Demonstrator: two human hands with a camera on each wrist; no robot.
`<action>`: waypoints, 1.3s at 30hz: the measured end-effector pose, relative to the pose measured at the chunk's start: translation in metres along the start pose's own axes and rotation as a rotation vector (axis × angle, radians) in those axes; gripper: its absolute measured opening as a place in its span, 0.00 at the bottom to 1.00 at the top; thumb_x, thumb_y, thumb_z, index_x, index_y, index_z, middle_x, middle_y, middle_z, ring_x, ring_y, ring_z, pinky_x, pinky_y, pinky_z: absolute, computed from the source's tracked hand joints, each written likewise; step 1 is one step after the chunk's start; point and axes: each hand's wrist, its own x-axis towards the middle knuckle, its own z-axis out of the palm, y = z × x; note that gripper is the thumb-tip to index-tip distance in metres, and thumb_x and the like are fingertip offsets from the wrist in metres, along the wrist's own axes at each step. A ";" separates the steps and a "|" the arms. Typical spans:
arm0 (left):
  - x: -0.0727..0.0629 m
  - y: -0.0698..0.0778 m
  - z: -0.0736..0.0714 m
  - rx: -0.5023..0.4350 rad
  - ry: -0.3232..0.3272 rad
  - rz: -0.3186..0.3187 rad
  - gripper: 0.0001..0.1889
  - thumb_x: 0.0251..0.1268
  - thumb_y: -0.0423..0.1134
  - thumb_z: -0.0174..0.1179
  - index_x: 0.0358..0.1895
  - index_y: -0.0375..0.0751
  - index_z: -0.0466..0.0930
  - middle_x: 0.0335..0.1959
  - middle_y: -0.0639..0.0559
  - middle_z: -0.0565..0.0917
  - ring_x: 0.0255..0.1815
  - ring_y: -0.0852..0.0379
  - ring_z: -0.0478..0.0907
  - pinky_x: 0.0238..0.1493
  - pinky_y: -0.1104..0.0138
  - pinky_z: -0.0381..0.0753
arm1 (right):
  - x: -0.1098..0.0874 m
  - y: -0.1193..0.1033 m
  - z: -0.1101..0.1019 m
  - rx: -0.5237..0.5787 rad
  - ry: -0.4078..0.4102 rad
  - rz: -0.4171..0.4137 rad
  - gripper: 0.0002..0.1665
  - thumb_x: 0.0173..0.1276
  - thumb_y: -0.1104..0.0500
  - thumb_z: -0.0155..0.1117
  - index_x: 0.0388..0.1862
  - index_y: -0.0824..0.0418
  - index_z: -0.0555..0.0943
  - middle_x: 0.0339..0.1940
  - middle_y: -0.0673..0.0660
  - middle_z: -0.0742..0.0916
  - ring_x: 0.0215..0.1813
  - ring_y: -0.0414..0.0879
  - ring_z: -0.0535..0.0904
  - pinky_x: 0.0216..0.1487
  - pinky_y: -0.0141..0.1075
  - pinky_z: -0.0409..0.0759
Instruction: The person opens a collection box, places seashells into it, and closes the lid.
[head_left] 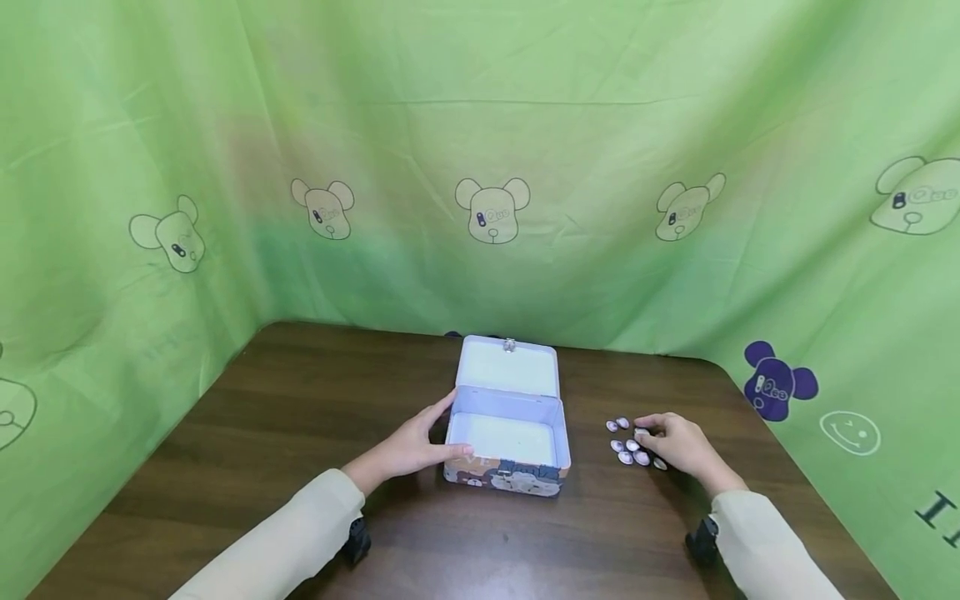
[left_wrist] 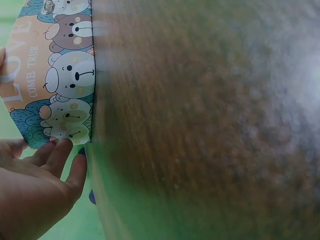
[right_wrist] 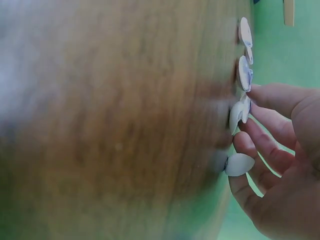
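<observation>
A tin box [head_left: 506,477] printed with cartoon bears stands on the table, its hinged lid [head_left: 507,367] raised at the back and its pale inside facing up. My left hand [head_left: 408,446] grips the box's left end, thumb over the front rim; in the left wrist view its fingers [left_wrist: 60,155] lie along that end. To the right of the box lie several small white-and-purple seashells [head_left: 626,457]. Among them my right hand [head_left: 678,446] pinches one seashell [right_wrist: 245,107] between thumb and fingers, low over the table. Another seashell [right_wrist: 239,164] sits beside its lower fingers.
The dark wooden table [head_left: 300,417] has rounded far corners. A green curtain [head_left: 405,275] with printed bear heads hangs behind and along both sides. Black wrist cameras are strapped below both pale sleeves [head_left: 772,533].
</observation>
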 end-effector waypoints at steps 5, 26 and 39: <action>0.001 0.001 0.000 0.006 0.002 -0.001 0.53 0.59 0.59 0.70 0.82 0.54 0.47 0.80 0.44 0.54 0.78 0.42 0.51 0.69 0.40 0.58 | 0.000 -0.002 -0.001 0.016 -0.011 0.012 0.20 0.66 0.57 0.69 0.51 0.71 0.85 0.30 0.53 0.83 0.34 0.46 0.74 0.38 0.44 0.72; 0.000 0.001 0.001 0.002 -0.002 0.006 0.53 0.60 0.59 0.70 0.82 0.55 0.46 0.79 0.42 0.54 0.78 0.41 0.51 0.68 0.39 0.58 | -0.001 -0.024 -0.015 0.015 0.070 -0.073 0.17 0.65 0.63 0.69 0.50 0.71 0.85 0.32 0.55 0.81 0.33 0.45 0.72 0.35 0.42 0.72; 0.002 -0.002 0.000 0.008 -0.009 0.021 0.52 0.61 0.58 0.69 0.82 0.54 0.46 0.80 0.43 0.54 0.78 0.41 0.51 0.68 0.39 0.59 | 0.005 -0.082 -0.025 0.045 0.128 -0.247 0.16 0.65 0.65 0.69 0.51 0.65 0.86 0.41 0.55 0.84 0.39 0.46 0.79 0.41 0.43 0.78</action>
